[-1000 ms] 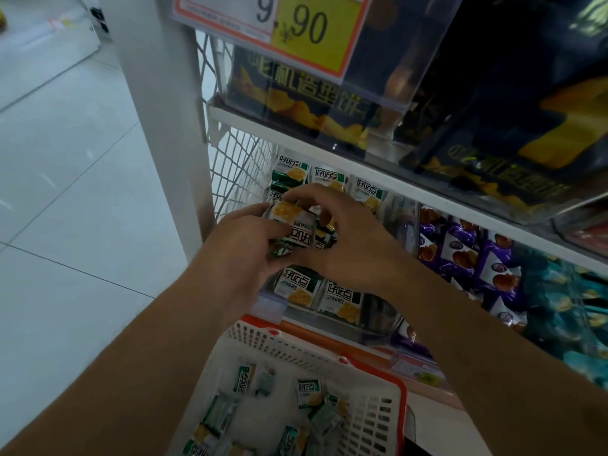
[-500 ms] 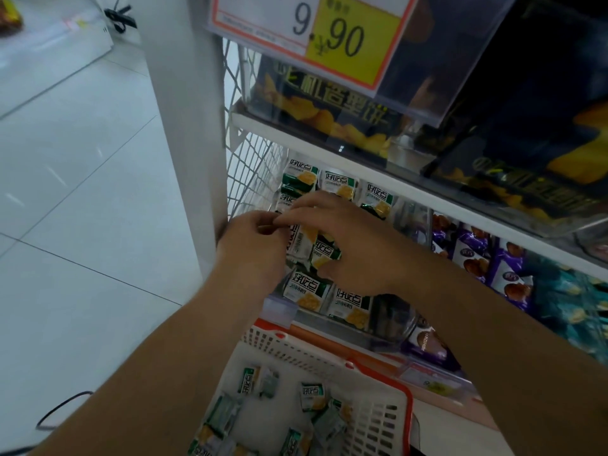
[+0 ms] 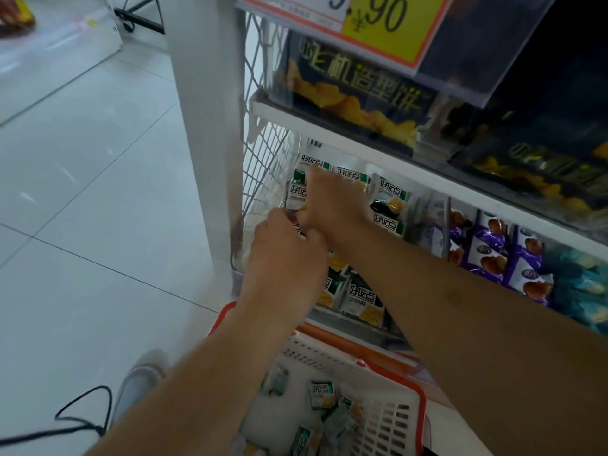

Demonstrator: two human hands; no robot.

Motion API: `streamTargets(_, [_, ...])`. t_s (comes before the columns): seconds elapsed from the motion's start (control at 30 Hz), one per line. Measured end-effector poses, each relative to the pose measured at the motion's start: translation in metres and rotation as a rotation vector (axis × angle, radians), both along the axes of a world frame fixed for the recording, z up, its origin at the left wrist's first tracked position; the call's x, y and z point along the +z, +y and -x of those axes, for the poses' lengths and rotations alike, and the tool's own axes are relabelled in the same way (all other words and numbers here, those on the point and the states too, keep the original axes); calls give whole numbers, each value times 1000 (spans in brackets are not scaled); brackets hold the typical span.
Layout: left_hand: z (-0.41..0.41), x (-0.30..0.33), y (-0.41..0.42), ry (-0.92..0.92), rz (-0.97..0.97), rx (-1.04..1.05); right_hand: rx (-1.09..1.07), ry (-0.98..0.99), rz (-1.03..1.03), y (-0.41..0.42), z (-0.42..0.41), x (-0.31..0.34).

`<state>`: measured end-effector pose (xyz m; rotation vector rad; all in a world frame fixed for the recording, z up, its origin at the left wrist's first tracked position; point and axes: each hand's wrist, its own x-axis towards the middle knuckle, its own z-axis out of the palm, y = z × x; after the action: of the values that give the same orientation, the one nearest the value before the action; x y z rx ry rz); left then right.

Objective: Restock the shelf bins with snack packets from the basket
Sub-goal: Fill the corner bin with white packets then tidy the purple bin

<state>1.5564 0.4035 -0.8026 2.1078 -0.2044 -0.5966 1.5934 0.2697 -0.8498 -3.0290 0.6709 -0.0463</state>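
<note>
A: Two hands in the green-packet bin (image 3: 388,327) at the shelf's left end. Left hand (image 3: 286,248) is curled, thumb and fingers pinching a packet (image 3: 300,229) at its edge; only a sliver of the wrapper shows past the knuckles. Right hand (image 3: 332,200) lies over the back rows, fingers bent down onto the packets (image 3: 391,195); whether they pinch one or just press, I cannot tell.

B: Step in hand?

A: Judged: seating the held packet in the back-left of the bin, beside the wire side panel (image 3: 263,166). The right hand seems to be holding the row apart or steadying it.

B: How to do it well?

A: Keep the packet upright, printed face forward, to match the standing ones. Slide it down into the gap rather than pushing from above, since the foil would likely crumple or tip its neighbours. Let go only once it stands by itself.

B: Supply?

A: Several more packets (image 3: 320,393) lie loose in the basket (image 3: 394,419) directly under the arms, below the shelf edge. Far from done, I'd say.

B: Risks?

A: The front row (image 3: 363,299) leans on the bin's clear lip; an elbow or wrist pulled back carelessly could knock it forward. The purple packets (image 3: 487,255) next door are a separate bin, so keep the green ones left of the divider.
</note>
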Motion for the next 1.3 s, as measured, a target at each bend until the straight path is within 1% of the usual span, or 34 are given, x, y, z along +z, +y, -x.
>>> streamTargets(0.13, [2, 0, 5, 22, -1, -43, -73, -57, 84, -4, -9, -11])
streamTargets(0.2, [3, 1, 7, 2, 15, -58, -67, -62, 100, -7, -6, -12])
streamTargets(0.27, [5, 5, 9, -29, 40, -82, -32, -40, 0, -8, 2, -7])
streamTargets(0.33, [5, 7, 13, -36, 39, -79, 7, -59, -95, -5, 15, 4])
streamTargets(0.4, [6, 10, 17, -25, 34, -60, -11, -105, -148, 0, 34, 22])
streamTargets(0.5, [11, 10, 28, -88, 98, -71, -87, -233, -371, 16, 81, 52])
streamTargets(0.57, [18, 15, 38, -120, 161, -140, -101, -352, -507, 34, 123, 70])
streamTargets(0.63, [29, 16, 49, -96, 186, -276, -78, -370, -674, 53, 166, 77])
streamTargets(0.7, [41, 8, 58, -64, 98, -472, -79, -257, -824, 69, 198, 67])
streamTargets(0.73, [48, 0, 63, -34, 30, -568, -89, -167, -853, 74, 209, 53])
streamTargets(0.77, [55, -13, 67, -8, -54, -650, -105, -53, -854, 77, 217, 33])
streamTargets(0.83, [69, -48, 77, 13, -252, -762, -113, 250, -812, 78, 226, -17])
streamTargets(0.87, [78, -69, 84, 20, -358, -793, -102, 398, -783, 78, 232, -46])
streamTargets(0.93, [92, -116, 103, 55, -531, -789, -130, 589, -731, 77, 246, -98])
streamTargets(1.0, [103, -165, 125, 132, -642, -733, -221, 657, -719, 77, 261, -137])
streamTargets(1.1, [113, -239, 149, 212, -795, -670, -343, 696, -766, 77, 274, -190])
streamTargets(1.2, [115, -291, 151, 284, -834, -583, -500, 715, -802, 76, 281, -231])
streamTargets(1.3, [118, -334, 145, 284, -805, -498, -558, 659, -807, 73, 290, -269])
